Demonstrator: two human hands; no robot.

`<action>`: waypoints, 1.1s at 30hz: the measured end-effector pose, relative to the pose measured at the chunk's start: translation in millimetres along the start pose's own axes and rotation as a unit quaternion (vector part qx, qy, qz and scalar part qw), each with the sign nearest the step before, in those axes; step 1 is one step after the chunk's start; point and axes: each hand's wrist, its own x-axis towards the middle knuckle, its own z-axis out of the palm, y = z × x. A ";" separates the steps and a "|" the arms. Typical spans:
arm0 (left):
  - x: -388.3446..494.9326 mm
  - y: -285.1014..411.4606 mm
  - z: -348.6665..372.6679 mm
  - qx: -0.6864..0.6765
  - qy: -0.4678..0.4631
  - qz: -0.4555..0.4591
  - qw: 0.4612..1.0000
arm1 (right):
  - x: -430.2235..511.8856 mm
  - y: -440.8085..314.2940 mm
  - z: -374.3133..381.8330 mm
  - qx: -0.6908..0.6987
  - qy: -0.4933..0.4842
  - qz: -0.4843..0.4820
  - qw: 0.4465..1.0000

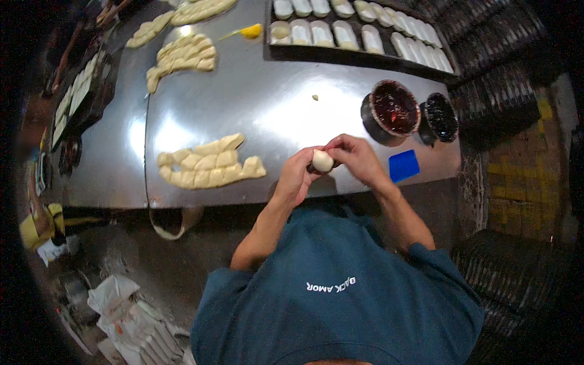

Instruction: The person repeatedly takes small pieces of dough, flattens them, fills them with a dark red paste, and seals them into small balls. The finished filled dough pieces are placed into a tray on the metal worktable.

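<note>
Between my fingers is a small pale dough ball (323, 160), held just above the metal table (228, 109). My left hand (295, 175) cups it from the left and below. My right hand (358, 157) pinches its upper edge with thumb and fingers. Something dark shows under the ball, too hidden to name. Left of my hands lies a slab of dough cut into joined pieces (210, 166). A tub of dark red filling (394, 109) and a second tub of darker filling (440, 117) stand to the right. Close to my right hand lies a flat blue scraper (404, 165).
A black tray (319, 51) holds rows of white paper cups, some with dough. More cut dough (187, 57) and a yellow tool (251, 31) lie farther back. A dough scrap (315, 97) sits mid-table. Another tray (80, 98) stands left, near other people's arms. Stacked racks (497, 100) line the right.
</note>
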 end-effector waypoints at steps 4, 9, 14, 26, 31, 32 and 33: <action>26.1 -21.7 22.1 -0.003 0.106 0.046 0.993 | -17.2 11.8 -7.5 -0.345 0.097 -0.278 0.891; 35.8 -23.6 67.5 0.011 0.032 -0.066 0.997 | -5.3 17.7 -67.4 -0.161 0.103 -0.123 0.974; 49.4 -1.8 71.6 0.199 0.098 0.019 0.975 | 47.2 15.2 -227.2 0.401 0.095 -0.002 0.911; 5.1 -10.1 14.9 0.148 0.384 0.068 0.909 | 258.5 35.5 -427.1 -0.550 0.137 -0.019 0.824; -13.4 -30.4 17.6 0.116 0.393 0.045 0.911 | 279.9 46.9 -419.3 -0.568 0.093 -0.001 0.818; -15.0 -32.5 17.6 0.113 0.381 0.042 0.917 | 282.4 49.9 -418.2 -0.539 0.089 0.004 0.837; -16.0 -34.4 17.8 0.115 0.381 0.044 0.916 | 285.1 52.9 -416.3 -0.503 0.082 -0.013 0.860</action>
